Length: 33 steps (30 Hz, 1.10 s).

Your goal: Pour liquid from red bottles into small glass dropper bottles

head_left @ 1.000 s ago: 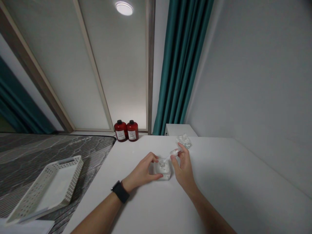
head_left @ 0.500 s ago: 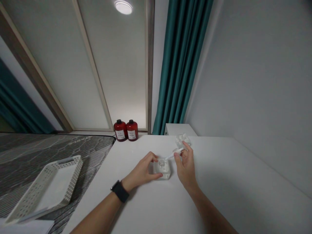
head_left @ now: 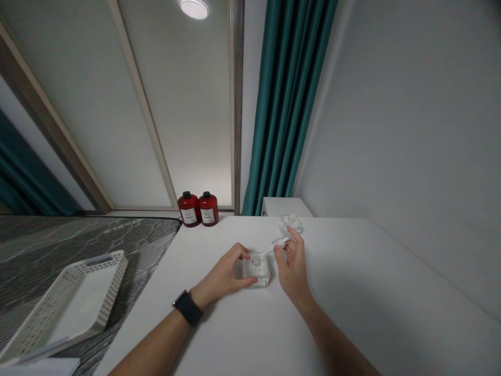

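Note:
My left hand (head_left: pixel 227 272), with a dark watch on its wrist, is curled around a small clear square glass container (head_left: pixel 257 271) on the white table (head_left: pixel 242 334). Thumb and fingers clasp its sides, and a round opening shows in its top. My right hand (head_left: pixel 293 266) pinches a thin white dropper-like piece (head_left: pixel 278 243) between thumb and fingers. The piece slants down to the left, its tip close to the container's top; whether the tip touches cannot be made out. Just beyond my right fingertips lies a clear faceted lump (head_left: pixel 290 223), perhaps glass or plastic.
Two red bottles (head_left: pixel 198 210) with black caps stand at the table's far left corner. A white perforated basket (head_left: pixel 66 308) lies on the grey patterned surface to the left. Behind the table are a white cabinet (head_left: pixel 287 207) and a green curtain (head_left: pixel 287 104).
The whole view has shifted slightly, so everything sits a little further left. Both hands keep their grips, and the white piece stays slanted toward the container.

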### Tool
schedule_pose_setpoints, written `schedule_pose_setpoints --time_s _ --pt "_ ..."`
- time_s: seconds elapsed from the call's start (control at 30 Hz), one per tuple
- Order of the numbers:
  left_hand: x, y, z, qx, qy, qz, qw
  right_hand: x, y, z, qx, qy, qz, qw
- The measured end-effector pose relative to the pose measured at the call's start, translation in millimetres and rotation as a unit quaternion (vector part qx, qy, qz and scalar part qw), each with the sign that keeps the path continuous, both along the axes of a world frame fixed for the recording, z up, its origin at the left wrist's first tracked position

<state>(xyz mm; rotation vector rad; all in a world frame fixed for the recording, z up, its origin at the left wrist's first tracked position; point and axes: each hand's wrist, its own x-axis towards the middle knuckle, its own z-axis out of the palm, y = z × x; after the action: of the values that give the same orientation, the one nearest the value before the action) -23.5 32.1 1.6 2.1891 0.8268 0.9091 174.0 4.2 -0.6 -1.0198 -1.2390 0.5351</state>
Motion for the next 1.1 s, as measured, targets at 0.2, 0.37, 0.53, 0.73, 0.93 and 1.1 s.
schedule_pose_setpoints --time_s 0.2,0.37,0.53,0.73,0.93,1.1 --pt "0 1 -1.0 0.003 0.004 0.0 1.0 -4 -1 1 -0.01 -0.012 0.04 0.999" --pt "0 0 1.2 0.007 0.001 -0.004 1.0 2 4 2 -0.001 0.01 0.026 1.0" --pt "1 0 3.3 -0.004 0.011 -0.004 1.0 30 17 7 0.019 0.044 -0.022 0.999" --pt "1 1 2.4 0.002 0.02 0.008 1.0 90 36 -1 -0.126 -0.052 -0.161 0.978" --pt "0 2 -0.2 0.018 0.026 0.014 0.999 121 48 -26 -0.255 -0.158 -0.206 0.931" --pt "0 3 -1.6 0.021 0.027 0.009 0.999 124 52 -32 -0.308 -0.263 -0.232 0.884"
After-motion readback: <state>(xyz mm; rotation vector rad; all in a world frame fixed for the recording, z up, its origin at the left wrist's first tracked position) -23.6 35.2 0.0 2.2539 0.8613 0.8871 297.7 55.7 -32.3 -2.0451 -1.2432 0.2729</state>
